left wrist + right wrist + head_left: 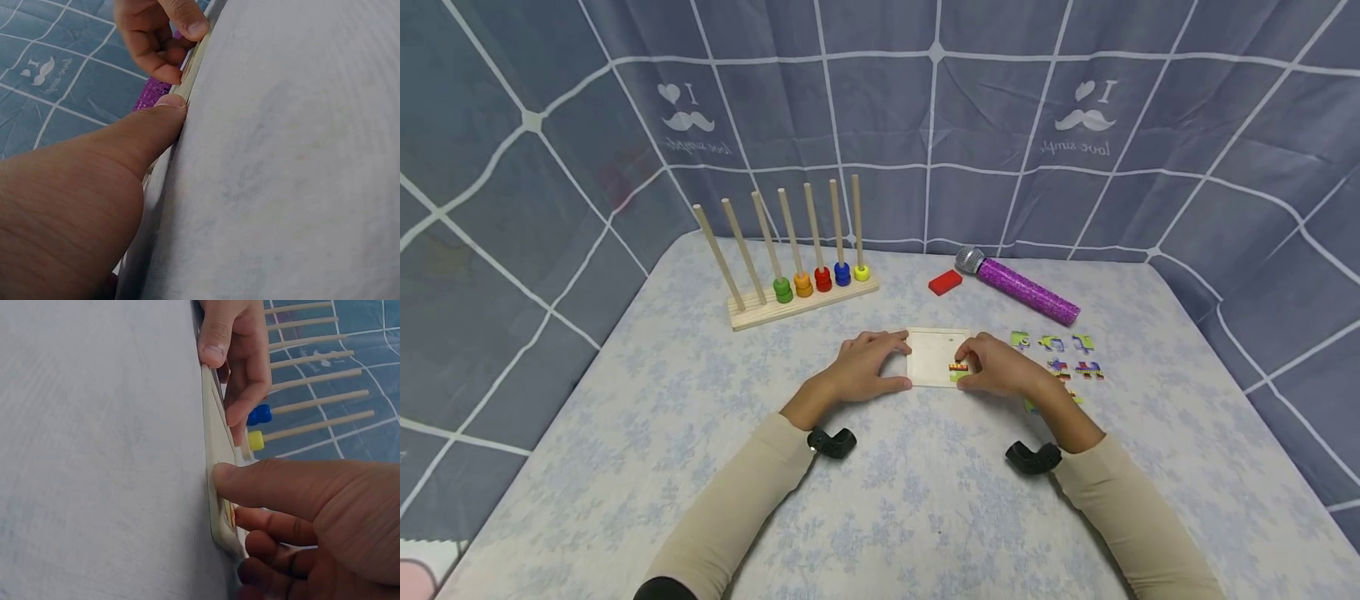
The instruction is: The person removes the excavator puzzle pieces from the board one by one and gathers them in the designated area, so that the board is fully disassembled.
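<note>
A shallow wooden puzzle tray [928, 358] lies on the table between the two hands. My left hand [867, 367] holds its left side, the thumb at the near corner and the fingers toward the far corner. At the right end, my right hand [996, 367] bends over a colourful puzzle piece [958, 377] in the tray's near right corner. The right wrist view shows the right thumb [228, 478] against the tray's outer wall, with a fingertip at the piece inside. The right fingers partly cover that corner. Loose puzzle pieces [1051, 343] lie beside the right hand, some behind the forearm.
A wooden bead stand [805, 304] with upright pegs and coloured beads stands at the back left. Behind the tray lie a red block [945, 282] and a purple glittery microphone [1026, 289]. A grey checked curtain [887, 108] hangs beyond the table.
</note>
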A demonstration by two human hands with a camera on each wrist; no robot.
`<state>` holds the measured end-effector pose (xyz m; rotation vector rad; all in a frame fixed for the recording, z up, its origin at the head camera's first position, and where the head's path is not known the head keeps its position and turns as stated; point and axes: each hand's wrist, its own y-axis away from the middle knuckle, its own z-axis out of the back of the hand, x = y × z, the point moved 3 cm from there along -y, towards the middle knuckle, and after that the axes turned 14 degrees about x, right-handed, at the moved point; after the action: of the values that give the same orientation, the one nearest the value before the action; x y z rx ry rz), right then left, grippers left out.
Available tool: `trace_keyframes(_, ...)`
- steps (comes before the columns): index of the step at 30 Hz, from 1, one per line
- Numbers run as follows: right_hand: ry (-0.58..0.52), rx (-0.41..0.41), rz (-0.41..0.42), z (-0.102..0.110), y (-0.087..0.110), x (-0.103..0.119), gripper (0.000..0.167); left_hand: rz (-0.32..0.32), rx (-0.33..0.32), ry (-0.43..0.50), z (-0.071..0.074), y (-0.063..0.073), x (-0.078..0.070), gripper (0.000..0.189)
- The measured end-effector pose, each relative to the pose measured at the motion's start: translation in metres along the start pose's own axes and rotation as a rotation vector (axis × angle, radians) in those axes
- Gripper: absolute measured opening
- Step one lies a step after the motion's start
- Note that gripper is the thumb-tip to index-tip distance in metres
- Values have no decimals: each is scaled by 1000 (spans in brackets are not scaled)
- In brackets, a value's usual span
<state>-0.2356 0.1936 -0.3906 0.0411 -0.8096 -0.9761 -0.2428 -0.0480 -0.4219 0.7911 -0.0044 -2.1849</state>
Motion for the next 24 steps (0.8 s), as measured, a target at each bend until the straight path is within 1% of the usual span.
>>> trace_keyframes(6, -33, -17, 31, 0, -1, -2, 33, -3, -3, 1, -1, 0, 2, 54)
trace_keyframes(13, -5, -22, 26, 1, 2, 6, 37, -18, -8, 2, -1, 0, 1, 54)
trace_keyframes(18, 72, -46, 21, 0, 5, 14, 37, -23, -12, 0, 0, 0, 0, 54)
trace_keyframes(24, 220, -70, -4, -1, 5, 21, 36, -23, -11, -1, 0, 1, 0, 54)
